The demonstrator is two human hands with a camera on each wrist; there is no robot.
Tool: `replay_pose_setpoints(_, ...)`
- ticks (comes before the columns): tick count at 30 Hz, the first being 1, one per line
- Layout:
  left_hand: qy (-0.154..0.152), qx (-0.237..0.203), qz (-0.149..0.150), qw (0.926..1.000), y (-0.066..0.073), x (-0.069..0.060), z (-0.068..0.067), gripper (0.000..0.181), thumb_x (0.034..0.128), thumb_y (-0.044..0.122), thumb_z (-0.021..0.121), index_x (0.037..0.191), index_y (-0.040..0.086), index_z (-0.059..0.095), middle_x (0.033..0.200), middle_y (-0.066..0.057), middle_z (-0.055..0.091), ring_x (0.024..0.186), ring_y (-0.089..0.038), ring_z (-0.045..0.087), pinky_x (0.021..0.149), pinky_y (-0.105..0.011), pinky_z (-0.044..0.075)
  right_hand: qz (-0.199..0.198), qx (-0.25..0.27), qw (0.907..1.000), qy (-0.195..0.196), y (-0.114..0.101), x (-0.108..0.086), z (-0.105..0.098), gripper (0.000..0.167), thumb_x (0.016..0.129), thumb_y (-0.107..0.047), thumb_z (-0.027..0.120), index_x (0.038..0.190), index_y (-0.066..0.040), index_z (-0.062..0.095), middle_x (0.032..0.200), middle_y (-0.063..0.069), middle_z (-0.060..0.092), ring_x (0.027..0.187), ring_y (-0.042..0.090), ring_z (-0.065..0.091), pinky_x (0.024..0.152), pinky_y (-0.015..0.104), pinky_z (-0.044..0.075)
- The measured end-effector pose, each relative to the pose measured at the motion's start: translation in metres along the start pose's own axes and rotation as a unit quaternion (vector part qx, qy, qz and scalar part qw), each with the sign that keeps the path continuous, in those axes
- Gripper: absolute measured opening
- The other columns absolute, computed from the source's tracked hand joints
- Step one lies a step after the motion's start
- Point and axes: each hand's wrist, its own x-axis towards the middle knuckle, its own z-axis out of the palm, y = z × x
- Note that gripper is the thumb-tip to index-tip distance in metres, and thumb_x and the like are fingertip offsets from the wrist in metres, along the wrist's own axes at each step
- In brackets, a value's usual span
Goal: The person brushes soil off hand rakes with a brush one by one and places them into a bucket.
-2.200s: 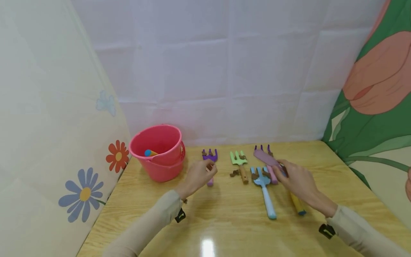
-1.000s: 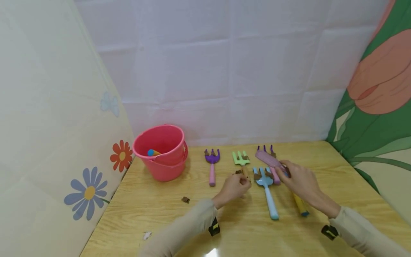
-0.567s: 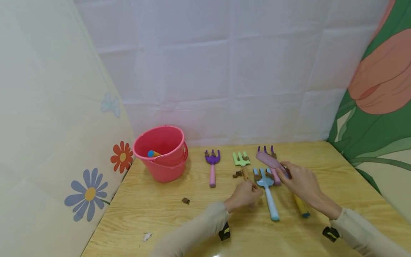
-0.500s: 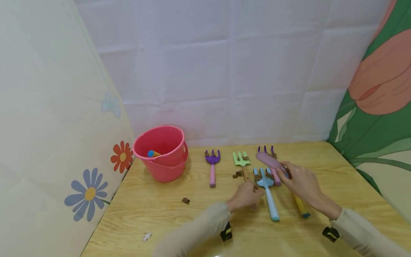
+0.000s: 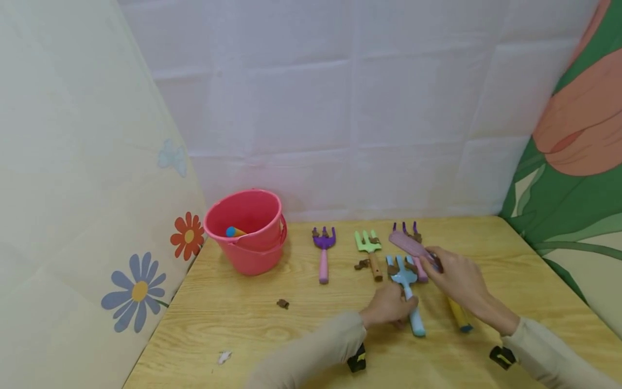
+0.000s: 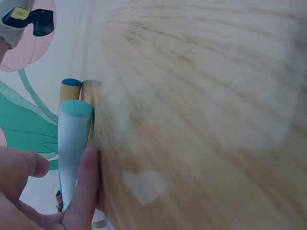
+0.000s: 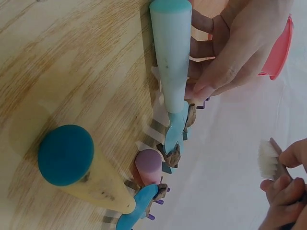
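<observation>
A white scrap (image 5: 224, 357) and a brown bit (image 5: 283, 304) can be seen on the left of the desk (image 5: 194, 324). One tool (image 5: 236, 232) has been put in the bucket (image 5: 256, 259), so only that one seems to be done; how clean it is cannot be told. Next comes a purple fork (image 5: 324, 270), left on the desk with brown bits on its prongs. The green fork (image 5: 375, 267) is dirty too, and more bits (image 5: 362, 264) are found beside its handle. The left grip (image 5: 389, 305) is held open around the handle of the blue fork (image 5: 417, 321); the thumb is kept apart from it. That fork is dirty and has not been picked up. Behind it, a second purple fork (image 5: 421, 273) is partly hidden, and bits are seen at its prongs. The brush (image 5: 410, 244) is held firmly by the right grip (image 5: 459, 278). Under that grip, a yellow handle (image 5: 458, 315) is seen; its head is mostly hidden. With five tools left on the desk, most of the work seems undone.
</observation>
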Motion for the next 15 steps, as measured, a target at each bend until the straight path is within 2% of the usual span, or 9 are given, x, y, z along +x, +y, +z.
replay_pose_setpoints(5,0.024,0.051,-0.006,0.9984,0.0042,-0.0001,0.0056,0.045,0.0949,0.030,0.065,0.056,0.012,0.051,0.040,0.001,0.050,0.031,-0.010,0.050,0.031,-0.022,0.039,-0.002,-0.002,1.0000,0.002,0.0006,-0.0007,0.0006,0.030,0.088,-0.015,0.073,0.109,0.006,0.067,0.057,-0.007,0.045,0.044,0.003,0.033,0.037,0.022,0.030)
replay_pose_setpoints(10,0.040,0.122,0.001,0.9917,0.0064,0.0020,0.0087,0.047,0.0951,0.035,0.064,0.055,0.014,0.052,0.035,0.005,0.046,0.028,-0.007,0.045,0.032,-0.021,0.033,-0.001,-0.006,1.0000,0.002,0.0014,-0.0023,0.0007,0.030,0.089,-0.017,0.073,0.108,0.005,0.068,0.057,-0.008,0.043,0.044,0.002,0.032,0.037,0.021,0.029)
replay_pose_setpoints(15,0.041,0.134,-0.011,0.9900,0.0066,0.0044,0.0099,0.045,0.0948,0.034,0.066,0.057,0.013,0.054,0.035,0.005,0.045,0.028,-0.007,0.043,0.032,-0.021,0.034,0.003,-0.005,1.0000,-0.002,0.0016,-0.0025,0.0003,0.030,0.090,-0.018,0.072,0.109,0.005,0.068,0.057,-0.008,0.043,0.044,0.002,0.033,0.037,0.022,0.030)
